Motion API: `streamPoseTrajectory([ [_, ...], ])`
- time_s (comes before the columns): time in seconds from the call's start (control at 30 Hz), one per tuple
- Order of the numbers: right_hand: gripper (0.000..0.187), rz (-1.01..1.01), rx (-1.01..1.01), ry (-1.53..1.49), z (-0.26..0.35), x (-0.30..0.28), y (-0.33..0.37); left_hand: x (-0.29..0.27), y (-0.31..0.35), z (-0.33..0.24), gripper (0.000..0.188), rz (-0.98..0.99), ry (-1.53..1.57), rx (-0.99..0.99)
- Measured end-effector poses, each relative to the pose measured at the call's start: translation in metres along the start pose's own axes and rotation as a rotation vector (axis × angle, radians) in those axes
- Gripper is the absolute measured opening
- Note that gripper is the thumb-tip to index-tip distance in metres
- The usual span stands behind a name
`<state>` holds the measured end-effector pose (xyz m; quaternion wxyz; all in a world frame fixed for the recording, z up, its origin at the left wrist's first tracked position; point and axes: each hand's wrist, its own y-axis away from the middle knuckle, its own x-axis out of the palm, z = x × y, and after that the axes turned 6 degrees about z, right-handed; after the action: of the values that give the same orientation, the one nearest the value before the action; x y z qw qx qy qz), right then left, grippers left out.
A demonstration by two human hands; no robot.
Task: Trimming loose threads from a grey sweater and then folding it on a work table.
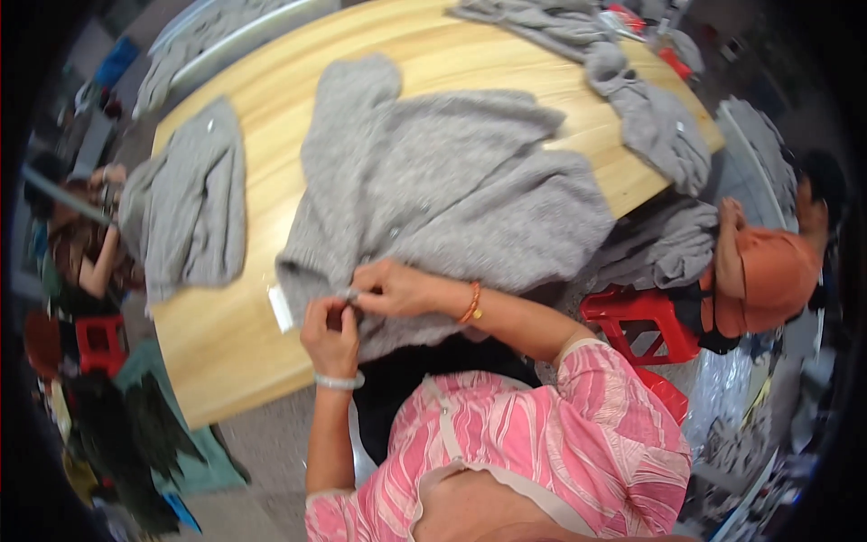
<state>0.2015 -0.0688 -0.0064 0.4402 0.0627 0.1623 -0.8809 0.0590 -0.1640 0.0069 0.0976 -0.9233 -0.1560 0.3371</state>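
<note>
A grey knitted cardigan (452,181) lies spread on a light wooden table (226,334), its front with small buttons facing up. My left hand (330,334), with a pale bangle on the wrist, pinches the cardigan's near edge. My right hand (397,287), with an orange bead bracelet, grips the same edge just beside it; the fingertips of both meet at one small spot on the knit. A white tag (281,308) hangs at the hem, left of my hands.
Another grey garment (190,208) lies at the table's left, more grey knits (650,117) at the far right. A person in an orange cap (768,275) sits right by red stools (637,321); another person (86,248) sits left.
</note>
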Motion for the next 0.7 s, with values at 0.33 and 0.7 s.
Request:
streamPoseTrajectory([
  [0.33,0.017,-0.128,-0.053,-0.161,0.004,-0.014,0.0,0.006,-0.016,-0.009,0.012,-0.014,-0.06,0.252],
  [0.7,0.019,-0.159,-0.124,-0.047,0.019,-0.022,0.004,-0.002,-0.023,-0.026,0.018,0.029,0.017,0.242],
])
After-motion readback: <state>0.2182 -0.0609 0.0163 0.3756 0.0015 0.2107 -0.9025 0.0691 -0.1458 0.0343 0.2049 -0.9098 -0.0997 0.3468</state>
